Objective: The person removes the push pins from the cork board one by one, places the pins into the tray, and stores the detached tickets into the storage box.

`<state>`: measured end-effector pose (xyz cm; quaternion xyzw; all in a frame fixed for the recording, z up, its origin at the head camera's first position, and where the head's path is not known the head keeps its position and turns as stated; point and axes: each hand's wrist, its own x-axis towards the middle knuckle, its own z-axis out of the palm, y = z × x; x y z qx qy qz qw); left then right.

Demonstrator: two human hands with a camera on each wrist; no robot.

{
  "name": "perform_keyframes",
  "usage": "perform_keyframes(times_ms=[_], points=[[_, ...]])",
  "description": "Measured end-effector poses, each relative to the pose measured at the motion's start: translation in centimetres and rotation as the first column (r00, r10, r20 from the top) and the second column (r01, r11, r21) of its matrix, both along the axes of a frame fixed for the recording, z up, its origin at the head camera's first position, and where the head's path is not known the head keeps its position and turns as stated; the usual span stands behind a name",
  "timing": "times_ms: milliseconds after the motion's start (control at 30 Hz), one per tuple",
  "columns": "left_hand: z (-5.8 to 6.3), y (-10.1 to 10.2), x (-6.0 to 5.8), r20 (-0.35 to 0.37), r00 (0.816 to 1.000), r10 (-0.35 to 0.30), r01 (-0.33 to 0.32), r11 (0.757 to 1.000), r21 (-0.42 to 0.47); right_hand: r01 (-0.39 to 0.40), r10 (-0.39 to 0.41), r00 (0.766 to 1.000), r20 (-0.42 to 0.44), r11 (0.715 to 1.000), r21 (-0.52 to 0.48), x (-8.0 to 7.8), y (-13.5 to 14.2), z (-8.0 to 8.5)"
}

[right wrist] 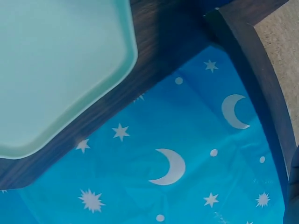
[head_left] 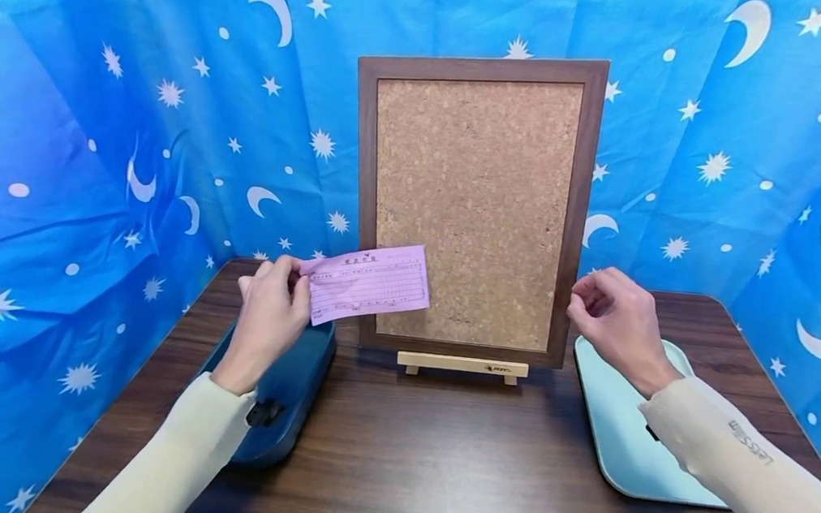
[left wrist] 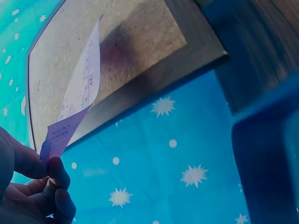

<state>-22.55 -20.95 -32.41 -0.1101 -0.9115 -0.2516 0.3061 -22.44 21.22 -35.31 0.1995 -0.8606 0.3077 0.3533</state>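
Note:
A pink printed paper slip (head_left: 371,283) is pinched at its left end between the thumb and fingers of my left hand (head_left: 269,317). Its free end overlaps the lower left of the cork board (head_left: 474,205) in the head view. In the left wrist view the slip (left wrist: 81,88) bends along its length and casts a shadow on the cork. My right hand (head_left: 617,319) hovers by the board's lower right edge, fingers curled and thumb near the index finger. I cannot tell whether something small sits between those fingertips.
The brown-framed board stands upright on a small wooden stand (head_left: 463,365). A dark blue tray (head_left: 311,386) lies on the left, below my left forearm. On the right, a pale green tray (head_left: 614,437) lies partly under my right sleeve. Blue star-and-moon cloth (head_left: 446,15) surrounds the wooden table (head_left: 421,469).

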Motion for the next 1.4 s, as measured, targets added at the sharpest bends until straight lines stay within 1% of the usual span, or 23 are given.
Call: perform_keyframes(times_ms=[133,300,433,533,633,800,900,967,1033,1133,1200,1267,1333,1367,1400], points=[[-0.1,-1.7,0.9,-0.014,0.999,0.033,-0.033,0.999,-0.01,0.002,-0.002,1.0,0.001,1.0,-0.001,0.3,0.6,-0.5],[-0.2,-3.6,2.1,-0.002,0.998,0.066,-0.066,0.998,0.007,0.007,-0.007,1.0,-0.002,1.0,-0.01,0.9,1.3,-1.0],[-0.5,-4.9,3.0,0.049,0.995,0.086,-0.087,0.996,0.025,0.012,-0.012,1.0,0.0,1.0,-0.015,1.6,1.6,-1.4],[-0.8,-5.8,3.7,0.095,0.988,0.121,-0.123,0.992,0.025,0.015,-0.015,1.0,0.005,1.0,-0.012,2.0,1.8,-1.9],[-1.1,-6.6,4.1,0.116,0.981,0.157,-0.16,0.987,0.014,0.021,-0.021,1.0,0.012,1.0,-0.006,2.4,2.0,-2.5],[-1.5,-7.6,4.4,0.107,0.975,0.195,-0.194,0.981,-0.019,0.048,-0.047,0.998,0.031,0.999,-0.006,2.7,2.9,-3.4],[-1.8,-8.1,4.6,0.137,0.965,0.225,-0.223,0.974,-0.032,0.064,-0.065,0.996,0.06,0.998,0.009,2.9,3.5,-3.9],[-2.0,-8.3,4.8,0.184,0.951,0.248,-0.245,0.969,-0.041,0.068,-0.07,0.993,0.094,0.997,0.03,3.0,3.9,-4.1],[-2.3,-8.5,5.0,0.254,0.93,0.267,-0.26,0.964,-0.061,0.069,-0.078,0.986,0.148,0.996,0.062,3.2,4.2,-4.4],[-2.6,-8.6,5.2,0.379,0.883,0.276,-0.253,0.961,-0.111,0.056,-0.083,0.967,0.243,0.992,0.116,3.4,4.7,-5.0],[-2.9,-8.8,5.3,0.442,0.854,0.275,-0.229,0.961,-0.155,0.045,-0.089,0.946,0.312,0.988,0.145,3.5,5.0,-5.4],[-3.0,-9.0,5.4,0.494,0.827,0.269,-0.195,0.961,-0.196,0.03,-0.091,0.92,0.382,0.986,0.162,3.4,5.2,-5.7],[-3.1,-9.3,5.5,0.534,0.802,0.266,-0.158,0.958,-0.24,0.018,-0.094,0.894,0.437,0.984,0.176,3.4,5.5,-6.0],[-3.1,-9.4,5.5,0.562,0.785,0.26,-0.137,0.958,-0.252,0.014,-0.097,0.885,0.455,0.983,0.183,3.3,5.7,-6.2],[-3.2,-9.5,5.6,0.592,0.764,0.254,-0.119,0.959,-0.259,0.009,-0.098,0.877,0.47,0.982,0.187,3.3,5.9,-6.3]])
